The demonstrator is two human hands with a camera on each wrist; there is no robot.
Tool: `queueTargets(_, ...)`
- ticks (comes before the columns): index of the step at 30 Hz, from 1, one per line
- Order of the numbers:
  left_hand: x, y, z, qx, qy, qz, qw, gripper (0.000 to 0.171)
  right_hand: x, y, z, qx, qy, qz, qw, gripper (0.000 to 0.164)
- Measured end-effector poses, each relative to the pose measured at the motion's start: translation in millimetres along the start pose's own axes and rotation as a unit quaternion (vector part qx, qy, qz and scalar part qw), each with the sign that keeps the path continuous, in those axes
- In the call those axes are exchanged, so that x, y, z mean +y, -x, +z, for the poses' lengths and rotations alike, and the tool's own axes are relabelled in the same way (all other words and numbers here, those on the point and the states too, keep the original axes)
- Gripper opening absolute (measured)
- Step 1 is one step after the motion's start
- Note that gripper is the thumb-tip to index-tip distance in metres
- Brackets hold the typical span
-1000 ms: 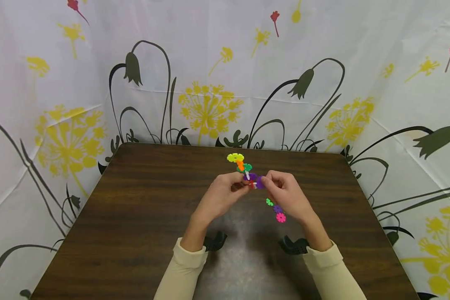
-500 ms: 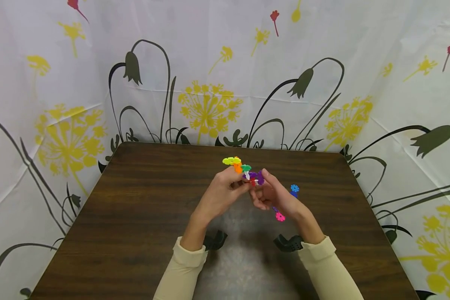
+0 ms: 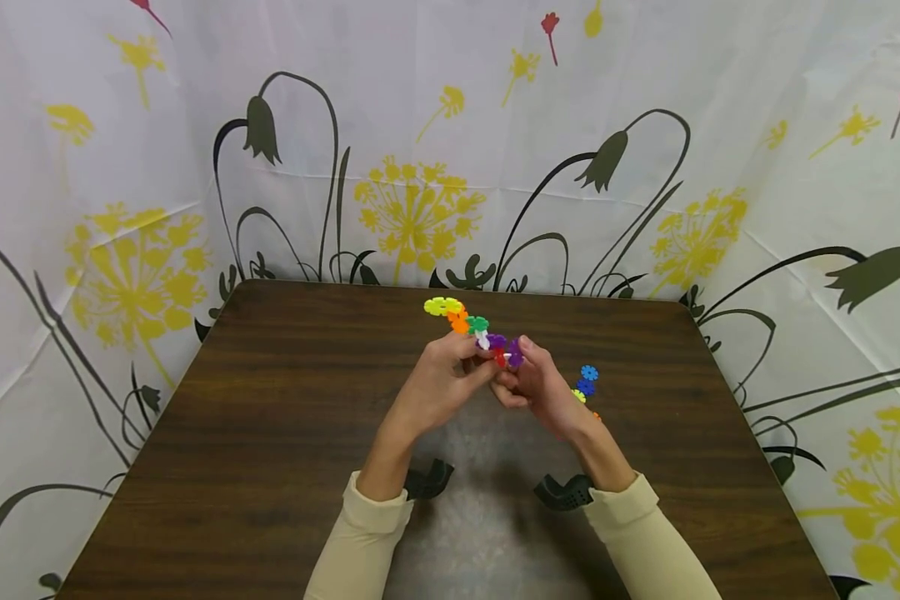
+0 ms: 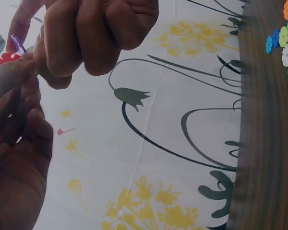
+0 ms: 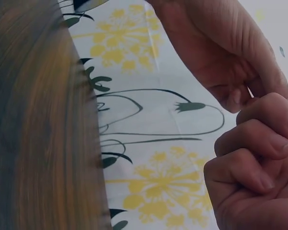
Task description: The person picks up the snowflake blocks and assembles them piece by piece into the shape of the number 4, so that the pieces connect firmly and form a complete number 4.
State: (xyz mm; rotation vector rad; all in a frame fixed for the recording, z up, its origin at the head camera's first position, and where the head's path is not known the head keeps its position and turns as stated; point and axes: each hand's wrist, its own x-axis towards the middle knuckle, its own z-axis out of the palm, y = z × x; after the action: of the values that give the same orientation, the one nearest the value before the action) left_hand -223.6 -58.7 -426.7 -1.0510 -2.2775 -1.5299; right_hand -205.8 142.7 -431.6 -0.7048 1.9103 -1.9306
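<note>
Several slotted, flower-shaped plastic discs are joined into a chain held over the table. A yellow disc (image 3: 442, 307) forms its far left end, followed by orange (image 3: 458, 320), green (image 3: 477, 324) and white discs (image 3: 483, 339). My left hand (image 3: 433, 385) pinches the chain near the red disc (image 3: 500, 357), which also shows between its thumb and finger in the left wrist view. At the near end, my right hand (image 3: 546, 392) pinches a purple disc (image 3: 515, 353) with its thumb on top and other fingers curled below. Fingers partly hide the joints there.
Loose discs, including a light blue disc (image 3: 588, 372) and a dark blue disc (image 3: 586, 387), lie on the brown table (image 3: 292, 433) beyond my right wrist. More discs, among them a white one (image 4: 287, 55), show in the left wrist view. A patterned cloth (image 3: 412, 100) hangs behind.
My right hand has turned and curled its fingers under the purple disc. The chain's yellow end has swung left. Blue loose discs have come into sight, while the pink one is now hidden.
</note>
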Motion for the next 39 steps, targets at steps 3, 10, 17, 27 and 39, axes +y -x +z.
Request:
queueTargets(3,0.8,-1.6,-1.4,-0.024,0.011,-0.034,0.9991,0.008,0.1,-0.3,0.2,0.008,0.010,0.006,1.000,0.069)
queueTargets(10,0.2,-2.6,1.6,-0.050,0.097,-0.069,0.9916,0.047,-2.2,0.1,-3.2,0.064,0.021,0.036,0.997,0.066)
queueTargets(17,-0.9,-3.0,5.2,-0.008,0.172,-0.080,0.9819,0.035,8.4,4.7,-17.0,0.033,0.109,0.033,0.993,0.087)
queueTargets(27,-3.2,-2.7,-6.2,-0.022,0.277,-0.127,0.9522,0.032,74.4,23.5,-69.4,0.126,0.488,0.243,0.829,0.041)
queueTargets(39,-5.4,-0.8,-6.8,-0.044,0.200,-0.173,0.9633,0.037,108.3,28.6,-89.0,0.100,0.506,0.294,0.805,0.038)
